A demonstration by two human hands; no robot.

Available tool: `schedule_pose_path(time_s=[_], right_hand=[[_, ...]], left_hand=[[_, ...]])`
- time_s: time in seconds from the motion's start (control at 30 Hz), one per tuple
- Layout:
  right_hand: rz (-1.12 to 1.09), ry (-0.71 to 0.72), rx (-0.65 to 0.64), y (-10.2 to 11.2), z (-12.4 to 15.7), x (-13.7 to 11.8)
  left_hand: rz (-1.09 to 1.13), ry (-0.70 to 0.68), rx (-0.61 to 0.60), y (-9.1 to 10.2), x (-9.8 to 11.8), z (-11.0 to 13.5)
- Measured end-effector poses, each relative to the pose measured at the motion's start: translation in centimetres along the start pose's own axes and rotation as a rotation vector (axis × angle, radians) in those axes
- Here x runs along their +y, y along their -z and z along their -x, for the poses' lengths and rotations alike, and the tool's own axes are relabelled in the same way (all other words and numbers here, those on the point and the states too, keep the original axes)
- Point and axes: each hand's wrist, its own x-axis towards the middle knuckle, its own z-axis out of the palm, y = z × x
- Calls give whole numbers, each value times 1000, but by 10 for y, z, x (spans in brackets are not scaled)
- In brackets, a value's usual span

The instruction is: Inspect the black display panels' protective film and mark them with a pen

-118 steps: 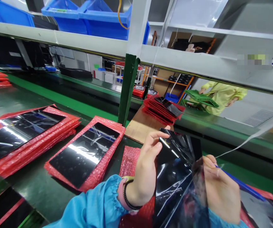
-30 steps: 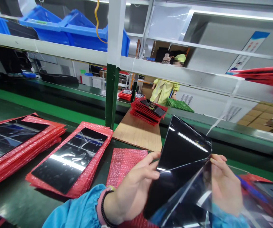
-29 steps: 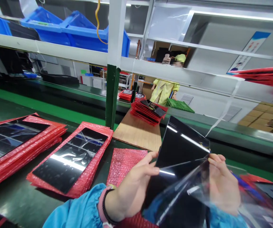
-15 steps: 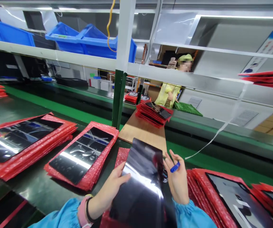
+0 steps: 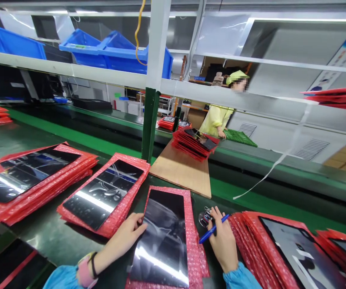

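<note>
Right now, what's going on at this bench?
A person in blue sleeves has their left hand at the left edge of a shiny dark panel lying on red bubble wrap. Their right hand holds a blue pen, next to a stack of red packets. Further back, someone in yellow stands by a green crate.

Glossy black panel, bumpy plastic wrap, matt wooden board, smooth plastic pen

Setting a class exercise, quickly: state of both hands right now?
Left hand: at the edge of the black panel; grip cannot be told.
Right hand: holding a blue pen.
</note>
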Motion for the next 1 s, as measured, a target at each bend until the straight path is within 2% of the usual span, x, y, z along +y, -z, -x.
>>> schedule_pose_path(time_s=[0.07,0.1,0.27,0.4,0.5,0.6,0.7,0.77,0.83,0.9,1.0], right_hand=[[88,106,-21,2,0,3],[129,149,-29,4,-1,3],[286,281,-61,6,-1,0],[351,322,-85,6,-1,-3],[367,324,-86,6,-1,-5],[338,304,-42,8,2,-11],[167,276,12,8,10,-26],[5,275,-60,6,18,-39],[-120,324,-200,2,25,-52],[-177,411,-303,-1,29,-61],[-213,453,-317,-3,31,-64]], left_hand=[[-89,-70,91,9,-3,-1],[-75,-60,97,11,-4,-1],[109,190,-54,14,-1,6],[111,285,-137,18,14,16],[120,305,-138,18,27,22],[215,330,-92,11,35,22],[250,409,-76,1,36,14],[232,430,-97,-4,36,7],[218,417,-125,-9,39,0],[219,344,-150,-15,43,-4],[264,167,-174,-27,49,-7]])
